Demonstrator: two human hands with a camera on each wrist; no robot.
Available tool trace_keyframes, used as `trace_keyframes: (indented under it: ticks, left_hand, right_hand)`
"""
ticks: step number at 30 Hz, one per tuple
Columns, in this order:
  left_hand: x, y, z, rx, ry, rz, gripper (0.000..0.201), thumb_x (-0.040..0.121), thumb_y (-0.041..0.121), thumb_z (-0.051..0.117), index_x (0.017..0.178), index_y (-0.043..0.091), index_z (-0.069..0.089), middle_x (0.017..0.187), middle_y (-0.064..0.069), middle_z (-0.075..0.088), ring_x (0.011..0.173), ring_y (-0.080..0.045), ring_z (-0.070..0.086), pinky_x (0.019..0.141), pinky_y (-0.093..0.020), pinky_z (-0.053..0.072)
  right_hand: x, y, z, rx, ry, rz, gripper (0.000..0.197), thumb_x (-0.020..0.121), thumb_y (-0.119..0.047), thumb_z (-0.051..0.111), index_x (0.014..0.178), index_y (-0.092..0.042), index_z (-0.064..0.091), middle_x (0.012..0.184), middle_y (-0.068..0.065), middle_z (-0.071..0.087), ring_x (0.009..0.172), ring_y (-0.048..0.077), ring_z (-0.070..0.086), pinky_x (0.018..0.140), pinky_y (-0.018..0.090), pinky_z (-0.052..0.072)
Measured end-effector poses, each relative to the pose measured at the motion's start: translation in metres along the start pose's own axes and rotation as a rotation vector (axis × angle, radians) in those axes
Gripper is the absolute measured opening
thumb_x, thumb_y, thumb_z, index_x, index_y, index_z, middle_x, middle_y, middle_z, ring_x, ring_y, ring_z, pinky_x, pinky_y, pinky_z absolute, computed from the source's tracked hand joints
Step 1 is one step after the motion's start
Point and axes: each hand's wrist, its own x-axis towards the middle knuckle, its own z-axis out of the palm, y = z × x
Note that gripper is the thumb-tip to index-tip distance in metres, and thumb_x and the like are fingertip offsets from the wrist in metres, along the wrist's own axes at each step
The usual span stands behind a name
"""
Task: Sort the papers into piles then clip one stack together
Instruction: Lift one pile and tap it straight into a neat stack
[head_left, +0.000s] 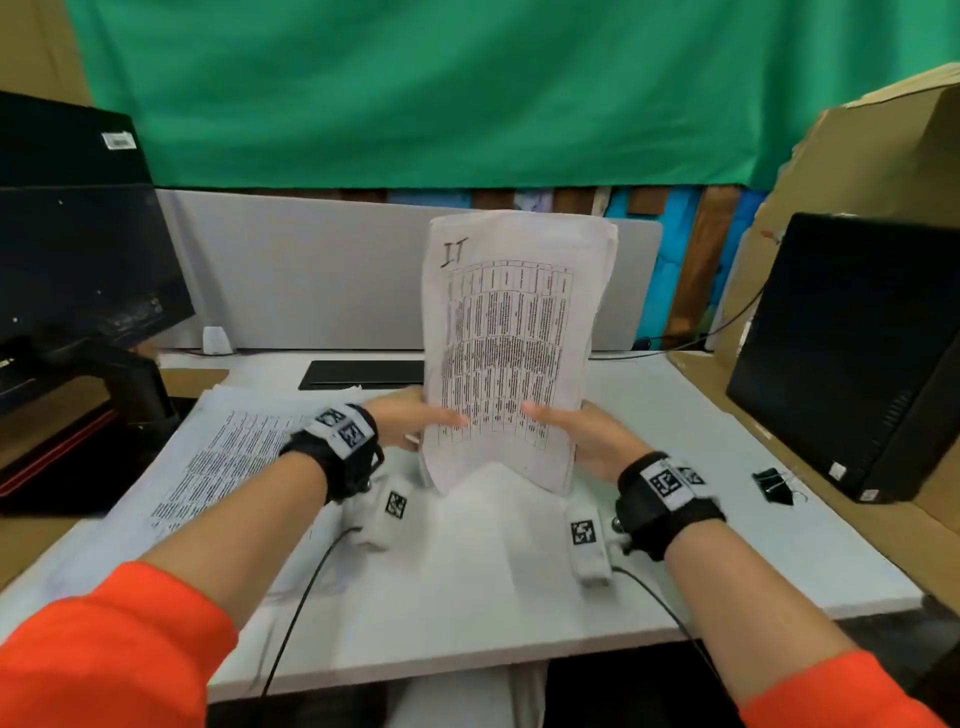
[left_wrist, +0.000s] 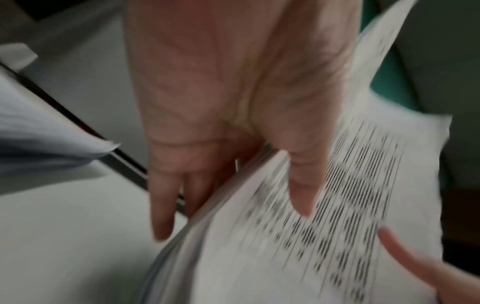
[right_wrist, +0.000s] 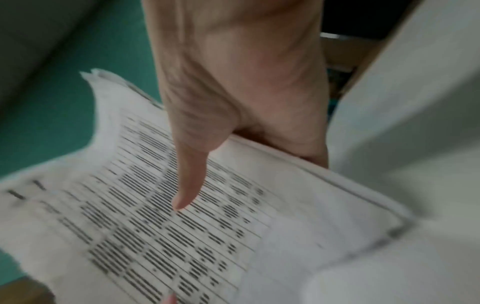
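A stack of printed papers (head_left: 511, 343) (left_wrist: 324, 226) (right_wrist: 182, 216) marked "II" at its top left stands upright on its bottom edge above the white desk (head_left: 519, 597). My left hand (head_left: 415, 423) (left_wrist: 233, 185) holds its left side, thumb on the front and fingers behind. On the opposite side my right hand (head_left: 571, 431) (right_wrist: 233, 154) grips the same way. A second pile of printed papers (head_left: 223, 452) lies flat at the left. Black binder clips (head_left: 776, 483) sit on the desk at the right.
A dark monitor (head_left: 78, 249) and its stand are at the left. A black computer case (head_left: 852, 353) stands on the right, ringed by cardboard. A black keyboard (head_left: 363, 373) lies behind the stack, before the grey partition (head_left: 311, 270). Cables trail from both wrists.
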Motion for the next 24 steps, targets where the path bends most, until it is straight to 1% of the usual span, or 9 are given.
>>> trace_keyframes:
  ticks: [2,3,6,9,13,16,19,21,24]
  left_hand:
    - [0.007,-0.023,0.009,-0.158,0.122,0.041,0.082,0.059,0.059,0.079,0.126,0.019,0.055,0.122,0.0,0.065,0.112,-0.02,0.061,0.102,-0.041,0.044]
    - [0.004,-0.024,0.016,-0.311,0.224,0.107,0.086,0.061,0.061,0.076,0.13,0.017,0.052,0.125,0.0,0.063,0.116,-0.021,0.059,0.104,-0.041,0.042]
    - [0.009,-0.023,0.028,-0.414,0.548,0.146,0.062,0.088,0.05,0.057,0.133,0.01,0.044,0.123,0.002,0.053,0.114,-0.016,0.05,0.097,-0.032,0.039]
    - [0.007,-0.035,0.039,-0.257,0.612,0.112,0.062,0.09,0.052,0.052,0.13,0.005,0.047,0.123,-0.004,0.058,0.115,-0.022,0.055,0.095,-0.033,0.044]
    - [-0.006,-0.028,0.001,-0.202,0.665,0.207,0.026,0.094,0.022,0.055,0.115,0.006,0.054,0.109,-0.008,0.064,0.097,-0.024,0.062,0.082,-0.033,0.051]
    - [-0.027,-0.02,-0.034,-0.072,0.625,0.196,0.022,0.091,0.018,0.055,0.109,0.007,0.059,0.105,-0.01,0.068,0.092,-0.026,0.066,0.064,-0.023,0.049]
    - [-0.069,-0.024,-0.071,0.034,0.714,0.124,0.014,0.097,0.015,0.045,0.105,0.017,0.056,0.08,-0.004,0.059,0.061,-0.016,0.052,0.044,-0.019,0.038]
    - [-0.099,-0.038,-0.096,0.079,0.76,0.086,0.017,0.099,0.014,0.041,0.108,0.017,0.056,0.081,-0.003,0.056,0.064,-0.015,0.048,0.051,-0.02,0.037]
    - [-0.131,-0.073,-0.129,0.313,0.739,-0.145,0.019,0.099,0.012,0.043,0.09,0.008,0.06,0.077,-0.008,0.057,0.066,-0.021,0.053,0.055,-0.026,0.037]
  right_hand:
    - [0.0,0.019,0.001,0.116,0.069,0.006,0.069,0.062,-0.045,0.089,0.12,-0.015,0.066,0.117,0.002,0.072,0.11,0.015,0.067,0.103,0.042,0.049]
    - [0.003,0.023,0.001,0.175,0.137,-0.023,0.061,0.069,-0.045,0.085,0.119,-0.018,0.065,0.115,-0.001,0.072,0.109,0.013,0.066,0.101,0.042,0.051]
    - [0.016,0.034,0.008,0.168,0.235,-0.035,0.088,0.06,-0.062,0.084,0.134,-0.023,0.056,0.13,-0.005,0.065,0.125,0.017,0.057,0.113,0.05,0.036]
    - [0.02,0.045,0.021,0.027,0.119,0.002,0.095,0.049,-0.058,0.09,0.131,-0.02,0.06,0.122,-0.001,0.07,0.115,0.02,0.065,0.108,0.048,0.044]
    - [0.026,0.02,0.03,0.133,0.189,-0.111,0.049,0.084,-0.02,0.074,0.13,-0.008,0.06,0.12,0.012,0.07,0.108,0.027,0.069,0.096,0.045,0.054]
    - [0.034,0.0,0.059,0.027,0.19,-0.177,0.033,0.094,-0.018,0.063,0.125,-0.004,0.061,0.115,0.013,0.071,0.103,0.026,0.071,0.089,0.041,0.058]
    - [0.042,-0.007,0.101,-0.096,0.142,-0.114,0.028,0.098,-0.017,0.055,0.118,0.0,0.063,0.116,0.016,0.07,0.101,0.028,0.069,0.092,0.046,0.055]
    - [0.044,-0.003,0.131,-0.097,0.029,-0.001,0.029,0.099,-0.012,0.052,0.124,0.001,0.06,0.121,0.017,0.067,0.101,0.027,0.066,0.084,0.039,0.056]
    - [0.039,0.009,0.174,-0.118,-0.105,0.11,0.031,0.098,-0.011,0.051,0.127,-0.001,0.059,0.116,0.014,0.068,0.088,0.021,0.065,0.064,0.025,0.053]
